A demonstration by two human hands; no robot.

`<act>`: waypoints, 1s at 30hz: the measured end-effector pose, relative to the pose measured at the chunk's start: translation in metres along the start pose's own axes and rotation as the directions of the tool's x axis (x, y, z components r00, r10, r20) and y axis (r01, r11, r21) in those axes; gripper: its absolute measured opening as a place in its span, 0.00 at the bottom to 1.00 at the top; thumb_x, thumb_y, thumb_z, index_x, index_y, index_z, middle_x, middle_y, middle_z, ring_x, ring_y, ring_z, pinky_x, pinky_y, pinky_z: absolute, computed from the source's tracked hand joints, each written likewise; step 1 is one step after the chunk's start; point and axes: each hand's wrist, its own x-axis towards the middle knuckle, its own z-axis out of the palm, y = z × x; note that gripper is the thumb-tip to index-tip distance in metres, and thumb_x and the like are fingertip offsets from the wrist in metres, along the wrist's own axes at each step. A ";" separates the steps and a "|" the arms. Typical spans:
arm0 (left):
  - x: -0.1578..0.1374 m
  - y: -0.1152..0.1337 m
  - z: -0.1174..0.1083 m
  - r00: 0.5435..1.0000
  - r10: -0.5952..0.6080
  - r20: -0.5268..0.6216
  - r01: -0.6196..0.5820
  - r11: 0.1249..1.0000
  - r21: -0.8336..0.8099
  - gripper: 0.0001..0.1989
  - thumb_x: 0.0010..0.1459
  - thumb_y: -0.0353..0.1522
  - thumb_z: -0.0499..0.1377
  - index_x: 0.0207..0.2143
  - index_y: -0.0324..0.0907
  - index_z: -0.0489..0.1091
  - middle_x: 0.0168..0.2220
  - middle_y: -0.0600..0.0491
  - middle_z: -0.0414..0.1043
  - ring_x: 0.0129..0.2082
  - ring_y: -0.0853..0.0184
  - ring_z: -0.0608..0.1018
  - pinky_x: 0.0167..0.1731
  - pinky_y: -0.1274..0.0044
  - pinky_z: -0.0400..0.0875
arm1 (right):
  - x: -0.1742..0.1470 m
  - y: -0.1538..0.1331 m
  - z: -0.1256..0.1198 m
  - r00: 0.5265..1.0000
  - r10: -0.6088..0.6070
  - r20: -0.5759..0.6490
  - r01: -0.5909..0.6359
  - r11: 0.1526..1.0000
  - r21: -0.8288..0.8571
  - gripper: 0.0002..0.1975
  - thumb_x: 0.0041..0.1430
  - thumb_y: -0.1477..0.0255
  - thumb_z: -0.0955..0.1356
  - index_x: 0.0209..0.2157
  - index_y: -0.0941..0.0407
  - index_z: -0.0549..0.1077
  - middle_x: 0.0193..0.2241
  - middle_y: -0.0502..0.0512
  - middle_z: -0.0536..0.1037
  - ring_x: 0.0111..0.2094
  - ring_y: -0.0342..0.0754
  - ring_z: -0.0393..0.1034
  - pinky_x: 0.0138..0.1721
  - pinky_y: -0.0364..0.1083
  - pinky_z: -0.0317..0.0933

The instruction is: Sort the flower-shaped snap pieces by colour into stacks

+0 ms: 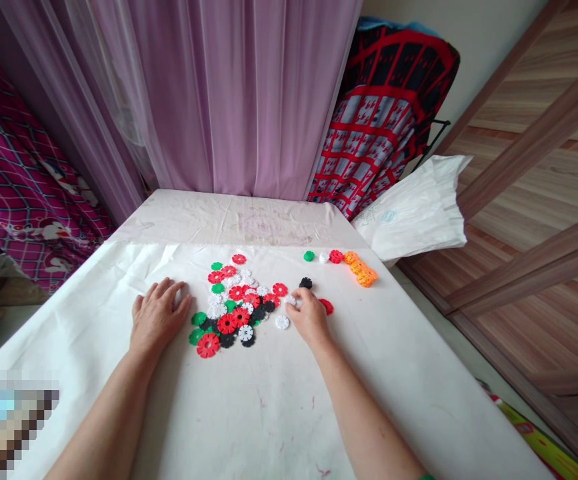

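Note:
My left hand (pixel 159 315) lies on the white cloth with its fingers spread, left of a loose heap of notched plastic discs in red, white, green and black. Among them are a red disc (pixel 208 345) at the near edge and a green disc (pixel 199 319) closest to that hand. On the heap's right side, my right hand (pixel 310 316) pinches a white notched disc (pixel 290 301) between thumb and fingers. Just below it lies another white disc (pixel 282 322). Black discs (pixel 305 283) sit beyond the hand, and red discs (pixel 327 307) show partly to its right.
Toward the back right, a green piece (pixel 309 256), a white piece (pixel 324 257), a red cluster (pixel 336 257) and orange clusters (pixel 363 273) form a line. A white plastic bag (pixel 413 213) hangs at the table's right edge. A purple curtain (pixel 249 100) stands behind the table (pixel 249 413).

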 end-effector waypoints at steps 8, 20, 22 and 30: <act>0.000 0.000 0.000 1.000 0.001 -0.010 -0.001 1.000 -0.010 0.26 0.64 0.44 0.46 0.58 0.45 0.69 0.65 0.44 0.61 0.67 0.50 0.59 0.65 0.54 0.51 | -0.021 -0.004 -0.021 0.962 -0.042 0.268 -0.045 0.950 0.309 0.14 0.46 0.69 0.68 0.37 0.54 0.70 0.30 0.47 0.75 0.23 0.41 0.66 0.30 0.42 0.62; 0.000 -0.001 0.003 1.000 0.004 -0.008 -0.004 1.000 -0.006 0.26 0.65 0.44 0.46 0.58 0.44 0.68 0.65 0.43 0.61 0.67 0.50 0.59 0.65 0.54 0.50 | -0.023 -0.018 -0.028 0.940 -0.112 0.323 0.073 0.989 0.130 0.15 0.44 0.74 0.69 0.38 0.53 0.71 0.32 0.46 0.77 0.20 0.38 0.61 0.31 0.42 0.61; 0.000 -0.001 0.003 1.000 -0.001 -0.002 0.001 1.000 0.002 0.26 0.65 0.44 0.45 0.58 0.44 0.68 0.66 0.44 0.60 0.67 0.51 0.58 0.65 0.55 0.50 | -0.023 -0.020 -0.028 0.937 -0.104 0.333 0.069 0.991 0.117 0.16 0.44 0.75 0.69 0.39 0.53 0.71 0.35 0.47 0.78 0.21 0.38 0.61 0.32 0.42 0.61; 0.001 -0.002 0.005 1.000 0.009 -0.015 -0.009 1.000 0.006 0.26 0.65 0.44 0.45 0.58 0.44 0.68 0.66 0.44 0.60 0.67 0.51 0.59 0.64 0.55 0.50 | -0.023 -0.019 -0.030 0.933 -0.142 0.332 0.108 0.987 0.120 0.15 0.45 0.75 0.70 0.39 0.53 0.72 0.35 0.47 0.77 0.20 0.37 0.60 0.31 0.42 0.62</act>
